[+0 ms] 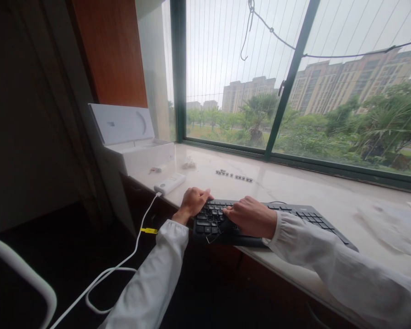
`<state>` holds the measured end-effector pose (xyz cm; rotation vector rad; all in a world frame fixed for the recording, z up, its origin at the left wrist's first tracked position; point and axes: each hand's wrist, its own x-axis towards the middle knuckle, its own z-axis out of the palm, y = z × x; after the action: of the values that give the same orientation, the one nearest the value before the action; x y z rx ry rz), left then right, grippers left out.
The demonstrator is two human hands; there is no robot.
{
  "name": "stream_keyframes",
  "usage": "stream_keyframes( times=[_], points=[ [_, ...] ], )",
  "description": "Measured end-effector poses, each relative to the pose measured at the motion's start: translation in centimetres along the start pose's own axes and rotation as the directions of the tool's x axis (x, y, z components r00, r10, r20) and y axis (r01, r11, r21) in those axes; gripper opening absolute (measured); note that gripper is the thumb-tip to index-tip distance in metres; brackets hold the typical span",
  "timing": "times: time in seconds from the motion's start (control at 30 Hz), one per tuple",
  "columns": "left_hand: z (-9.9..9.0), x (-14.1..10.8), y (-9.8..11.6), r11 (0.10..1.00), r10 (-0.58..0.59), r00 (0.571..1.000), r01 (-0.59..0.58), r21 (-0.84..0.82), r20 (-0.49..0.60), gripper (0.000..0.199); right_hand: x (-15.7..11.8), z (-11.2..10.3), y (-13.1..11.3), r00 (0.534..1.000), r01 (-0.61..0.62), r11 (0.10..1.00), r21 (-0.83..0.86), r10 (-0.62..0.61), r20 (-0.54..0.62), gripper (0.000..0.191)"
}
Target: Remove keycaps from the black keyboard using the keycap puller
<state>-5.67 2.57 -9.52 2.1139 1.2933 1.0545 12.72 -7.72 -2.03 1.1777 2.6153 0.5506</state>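
A black computer keyboard (304,214) lies along the front edge of the windowsill, with several keys gone from its left part. My left hand (193,201) is closed at the keyboard's far left corner, its thumb along the top edge. Over the left-middle keys, my right hand (250,214) is wrapped round a black-handled keycap puller (227,225). The puller's thin wire end sticks out toward the near left, over the keyboard's front edge. Beyond the keyboard, several loose keycaps (233,175) lie in a rough row. My right hand covers the keyboard's middle.
An open white box (140,155) stands at the left end of the marble sill (277,185). Near it are a white power bank (169,183) and a plugged-in white cable (137,242) hanging off the edge. Clear plastic wrapping (390,224) lies right. A window (226,82) closes the back.
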Motion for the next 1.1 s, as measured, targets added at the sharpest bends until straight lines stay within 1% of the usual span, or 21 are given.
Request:
stream_keyframes(
  times=[0.13, 0.23, 0.27, 0.33, 0.4, 0.47, 0.53, 0.73, 1.0, 1.1],
  points=[
    [0.0, 0.0, 0.0, 1.000, -0.011, 1.000, 0.011, -0.022, -0.007, 0.044, -0.1, -0.5, 0.7, 0.999, -0.049, 0.997, 0.052, 0.048, 0.015, 0.024],
    [0.0, -0.1, -0.1, 0.999, -0.014, 1.000, 0.013, -0.039, -0.013, 0.044, -0.1, -1.1, 1.7, 0.987, -0.160, 0.977, 0.138, 0.160, 0.011, 0.021],
    [0.0, -0.1, -0.2, 0.999, -0.015, 1.000, 0.014, -0.044, -0.014, 0.044, -0.1, -1.2, 2.0, 0.981, -0.194, 0.967, 0.167, 0.194, 0.015, 0.025],
    [0.1, -0.1, -0.3, 0.999, -0.016, 1.000, 0.015, -0.052, -0.015, 0.043, -0.1, -1.5, 2.3, 0.973, -0.230, 0.948, 0.219, 0.225, 0.046, 0.034],
    [0.1, -0.1, -0.3, 0.998, -0.016, 1.000, 0.015, -0.059, -0.016, 0.043, -0.1, -1.5, 2.4, 0.970, -0.240, 0.937, 0.254, 0.222, 0.099, 0.037],
    [0.2, -0.1, -0.3, 0.998, -0.016, 1.000, 0.015, -0.063, -0.016, 0.044, -0.1, -1.4, 2.2, 0.966, -0.247, 0.933, 0.262, 0.215, 0.144, 0.034],
    [0.2, -0.1, -0.2, 0.998, -0.016, 1.000, 0.015, -0.063, -0.018, 0.044, 0.0, -1.2, 1.9, 0.961, -0.259, 0.934, 0.247, 0.224, 0.163, 0.031],
    [0.2, -0.1, -0.1, 0.998, -0.022, 0.999, 0.021, -0.062, -0.023, 0.042, 0.3, -0.8, 1.5, 0.948, -0.305, 0.922, 0.240, 0.269, 0.173, 0.025],
    [0.2, -0.2, 0.0, 0.997, -0.020, 0.999, 0.017, -0.079, -0.030, 0.042, 0.5, -0.2, 1.6, 0.954, -0.287, 0.933, 0.218, 0.258, 0.152, 0.024],
    [0.2, -0.2, 0.0, 0.996, -0.014, 0.999, 0.011, -0.087, -0.032, 0.042, 0.4, -0.1, 1.6, 0.961, -0.262, 0.942, 0.210, 0.234, 0.148, 0.025]
  ],
)
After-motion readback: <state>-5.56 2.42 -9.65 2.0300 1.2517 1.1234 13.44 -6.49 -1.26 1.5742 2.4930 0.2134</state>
